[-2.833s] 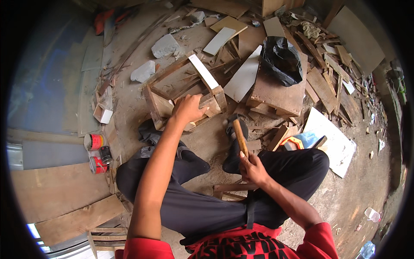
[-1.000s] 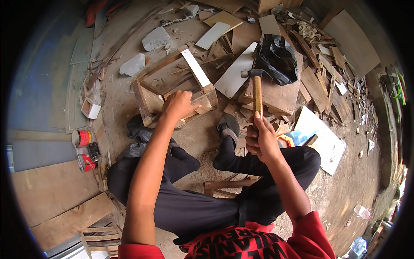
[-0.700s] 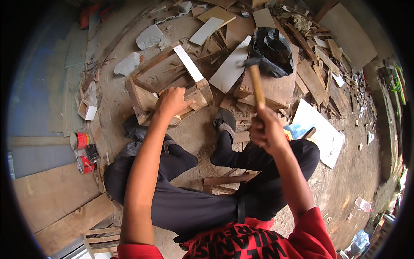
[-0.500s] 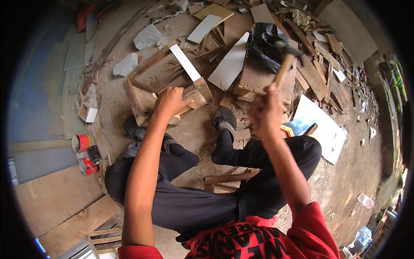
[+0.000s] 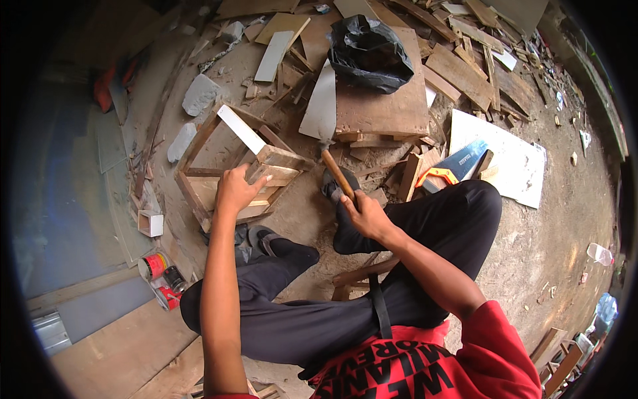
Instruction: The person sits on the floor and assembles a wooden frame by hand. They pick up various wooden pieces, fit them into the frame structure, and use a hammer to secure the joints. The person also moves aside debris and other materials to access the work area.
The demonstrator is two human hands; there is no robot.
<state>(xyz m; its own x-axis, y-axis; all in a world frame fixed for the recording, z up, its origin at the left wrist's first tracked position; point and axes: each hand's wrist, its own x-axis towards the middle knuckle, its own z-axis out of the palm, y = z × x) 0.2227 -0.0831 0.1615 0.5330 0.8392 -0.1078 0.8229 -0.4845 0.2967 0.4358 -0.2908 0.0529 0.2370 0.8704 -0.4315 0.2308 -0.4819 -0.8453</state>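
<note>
My right hand (image 5: pixel 365 214) is closed around the wooden handle of a hammer (image 5: pixel 339 174). The hammer's head, blurred, lies at the far end of the handle, just right of a wooden frame (image 5: pixel 189 163) and apart from it. That frame is nailed together from rough strips and rests tilted on the ground, with a white strip (image 5: pixel 240 130) along one piece. My left hand (image 5: pixel 236 191) grips the frame's near side beside a short stacked corner of wood, thumb toward the right. Its fingertips are partly hidden behind the wood.
A black plastic bag (image 5: pixel 372 56) sits on a low wooden block (image 5: pixel 382 113) ahead. To the right, a handsaw (image 5: pixel 458 163) with an orange handle lies by a white board (image 5: pixel 525 166). Scrap wood (image 5: pixel 465 73) litters the far right; paint cans (image 5: pixel 154 266) stand left.
The hammer has come down and left from its raised place, and my right hand has lowered with it. My left hand stays on the frame. The whole view has shifted.
</note>
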